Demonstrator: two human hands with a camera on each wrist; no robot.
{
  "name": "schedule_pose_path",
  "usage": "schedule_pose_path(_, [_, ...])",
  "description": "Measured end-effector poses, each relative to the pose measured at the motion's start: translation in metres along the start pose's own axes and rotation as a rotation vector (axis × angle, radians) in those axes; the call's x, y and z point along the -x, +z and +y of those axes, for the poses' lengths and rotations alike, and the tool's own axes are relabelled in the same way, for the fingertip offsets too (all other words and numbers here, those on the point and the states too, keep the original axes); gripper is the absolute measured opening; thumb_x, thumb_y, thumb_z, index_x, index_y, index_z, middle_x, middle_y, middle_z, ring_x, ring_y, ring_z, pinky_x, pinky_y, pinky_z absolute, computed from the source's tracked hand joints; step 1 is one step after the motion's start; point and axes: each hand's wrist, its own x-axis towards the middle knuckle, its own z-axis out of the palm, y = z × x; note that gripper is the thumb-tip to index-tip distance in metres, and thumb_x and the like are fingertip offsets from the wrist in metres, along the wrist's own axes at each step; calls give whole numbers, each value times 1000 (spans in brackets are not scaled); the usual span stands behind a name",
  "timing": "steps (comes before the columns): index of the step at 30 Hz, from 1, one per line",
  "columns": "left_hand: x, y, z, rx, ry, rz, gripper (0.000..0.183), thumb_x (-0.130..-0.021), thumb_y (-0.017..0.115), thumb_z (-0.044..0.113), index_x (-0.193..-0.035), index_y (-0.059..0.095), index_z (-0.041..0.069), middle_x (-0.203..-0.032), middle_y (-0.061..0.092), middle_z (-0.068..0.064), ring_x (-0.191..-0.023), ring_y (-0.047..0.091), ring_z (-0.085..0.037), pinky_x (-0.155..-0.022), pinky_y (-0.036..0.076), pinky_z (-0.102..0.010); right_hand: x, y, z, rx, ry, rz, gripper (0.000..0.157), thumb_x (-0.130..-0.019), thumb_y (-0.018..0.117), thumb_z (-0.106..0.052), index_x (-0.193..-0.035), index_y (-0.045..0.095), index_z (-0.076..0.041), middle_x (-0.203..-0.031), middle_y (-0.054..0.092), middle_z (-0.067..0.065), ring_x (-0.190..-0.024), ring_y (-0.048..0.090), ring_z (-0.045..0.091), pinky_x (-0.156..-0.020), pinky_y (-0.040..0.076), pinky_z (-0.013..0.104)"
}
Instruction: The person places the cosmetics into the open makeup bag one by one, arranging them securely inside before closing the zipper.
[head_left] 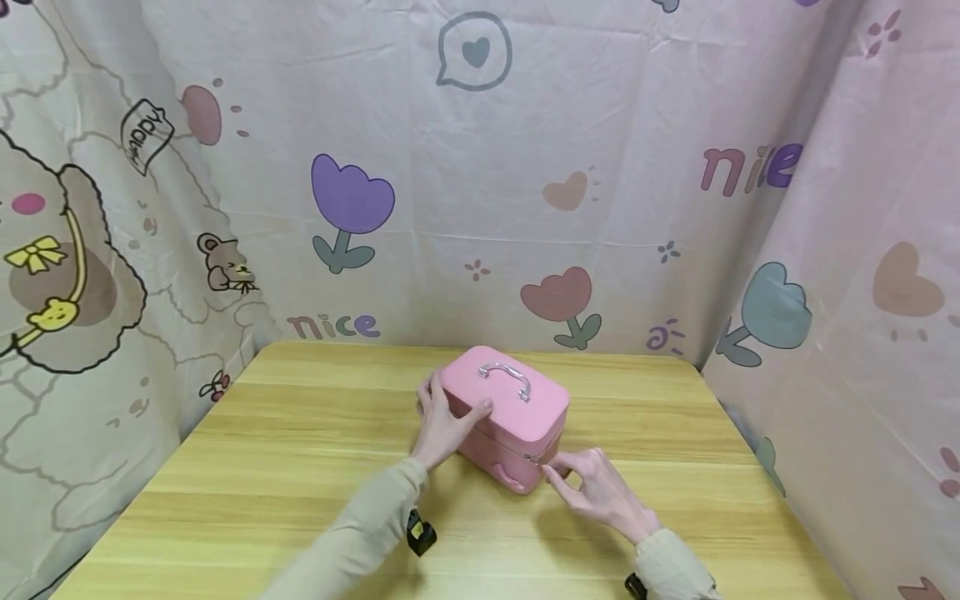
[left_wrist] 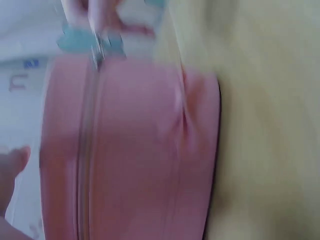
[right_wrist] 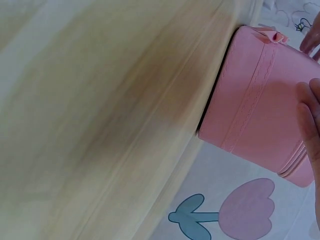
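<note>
A pink zip-up cosmetic case stands upright on the table, its lid down and a silver handle on top. My left hand holds the lid at its left end, thumb on the front edge and fingers around the far side. At the front right corner my right hand pinches the zipper pull; the left wrist view, blurred, has the zipper slider under those fingers. A pink bow decorates the front. In the right wrist view, zipper teeth run along the side below my hand.
The wooden table reaches back to a printed curtain, which hangs behind and along both sides. A black strap device sits at my left wrist, and part of another shows at the right cuff.
</note>
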Motion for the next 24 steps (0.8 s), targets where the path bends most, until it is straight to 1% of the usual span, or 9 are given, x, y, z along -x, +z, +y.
schedule_pose_path(4, [15, 14, 10, 106, -38, 42, 124, -79, 82, 43, -160, -1, -2, -161, 1, -32, -149, 8, -52, -124, 16, -68, 0, 0, -1, -6, 7, -9, 19, -79, 72, 6, -84, 71, -13, -67, 71, -3, -59, 59, -5, -56, 46, 3])
schedule_pose_path(7, [19, 22, 16, 146, -30, 60, 130, -76, 83, 46, -159, -3, -4, -162, -4, -33, -150, 5, -53, -124, 12, -69, 0, 0, -2, -15, 10, -11, 19, -79, 72, 6, -84, 71, -12, -67, 71, -2, -59, 59, -4, -56, 45, 3])
schedule_pose_path(9, [18, 25, 19, 153, -22, 61, 131, -76, 83, 46, -159, -5, -4, -163, -8, -33, -151, 2, -53, -124, 10, -68, -1, 1, -2, -12, 6, -11, 18, -79, 72, 6, -84, 71, -11, -67, 71, -3, -59, 59, -4, -56, 45, 3])
schedule_pose_path(11, [17, 26, 19, 144, -25, 52, 131, -77, 82, 45, -159, -7, -5, -164, -10, -32, -152, 0, -52, -124, 9, -68, -2, 2, -3, -7, -7, -11, 17, -79, 72, 6, -84, 71, -11, -67, 71, -3, -59, 59, -3, -56, 46, 3])
schedule_pose_path(13, [14, 27, 19, 134, -44, 31, 129, -78, 81, 42, -159, -9, -3, -164, -13, -31, -153, -4, -51, -126, 7, -66, -3, 4, -3, 4, -21, -11, 15, -79, 72, 5, -83, 71, -10, -67, 71, -4, -59, 60, -3, -56, 47, 4])
schedule_pose_path(17, [7, 27, 15, 90, -58, -5, 128, -79, 81, 40, -159, -9, -3, -165, -14, -31, -153, -4, -51, -126, 8, -66, -5, 6, -3, -2, -38, -10, 14, -79, 72, 5, -82, 71, -9, -68, 72, -3, -59, 60, -4, -56, 47, 5])
schedule_pose_path(24, [2, 23, 12, 59, -37, -43, 128, -78, 82, 39, -159, -8, -3, -165, -12, -30, -153, -1, -51, -126, 12, -64, -8, 8, -5, -21, -32, -13, 14, -80, 72, 5, -83, 70, -8, -66, 71, -3, -58, 59, -4, -54, 47, 4])
